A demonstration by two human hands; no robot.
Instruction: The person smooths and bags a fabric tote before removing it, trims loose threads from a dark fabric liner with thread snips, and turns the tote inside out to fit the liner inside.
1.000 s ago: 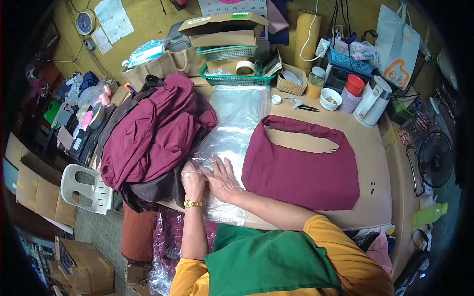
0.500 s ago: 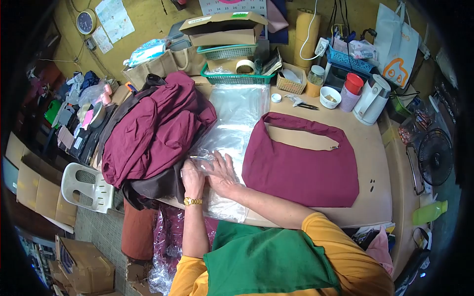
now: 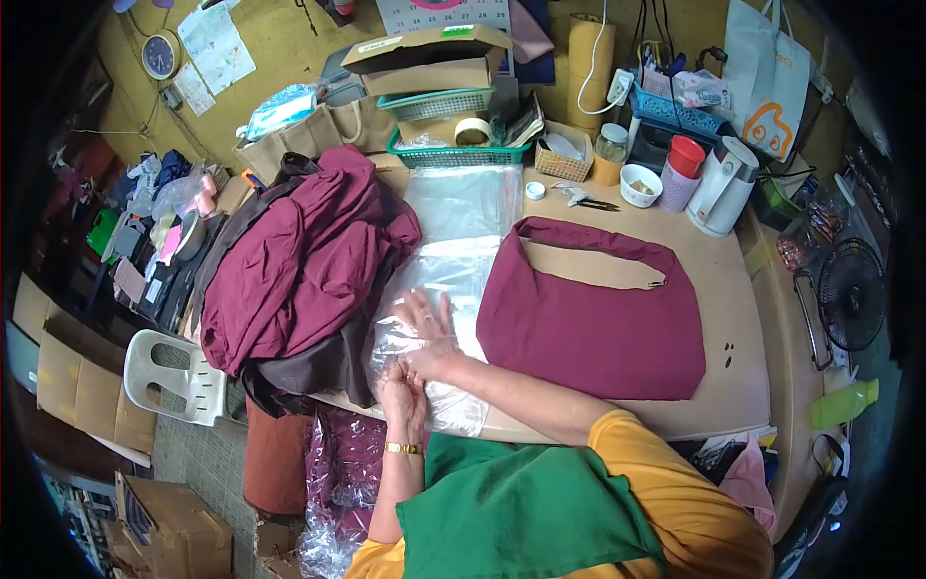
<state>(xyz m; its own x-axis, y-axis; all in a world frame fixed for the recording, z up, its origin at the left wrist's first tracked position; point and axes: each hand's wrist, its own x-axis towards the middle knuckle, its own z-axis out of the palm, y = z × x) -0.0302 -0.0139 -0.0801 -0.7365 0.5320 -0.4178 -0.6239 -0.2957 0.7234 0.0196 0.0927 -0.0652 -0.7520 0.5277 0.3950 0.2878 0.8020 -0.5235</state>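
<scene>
A clear plastic bag [image 3: 394,340] lies near the front of a flat stack of clear plastic sleeves [image 3: 461,217]. My left hand [image 3: 400,394], with a gold watch on the wrist, pinches the edge of this bag close to the table's front. Just beyond it my right hand [image 3: 426,338] is spread out, apparently inside the clear film, which covers its fingers. To the right a maroon cloth shoulder bag [image 3: 593,333] lies flat, its strap looped away from me. A heap of maroon fabric [image 3: 289,270], with dark cloth under it, sits on the left.
Green baskets [image 3: 458,156] and an open cardboard box stand at the back. A white bowl [image 3: 640,185], a jar, black-handled snips [image 3: 600,205] and a white kettle [image 3: 721,188] are at the back right. Left of the table is a white plastic chair [image 3: 169,376]; plastic-wrapped maroon goods hang below the front edge.
My left hand has moved down toward me, holding the plastic edge. My right hand has slid under the film with its fingers spread. The maroon shoulder bag stays in place.
</scene>
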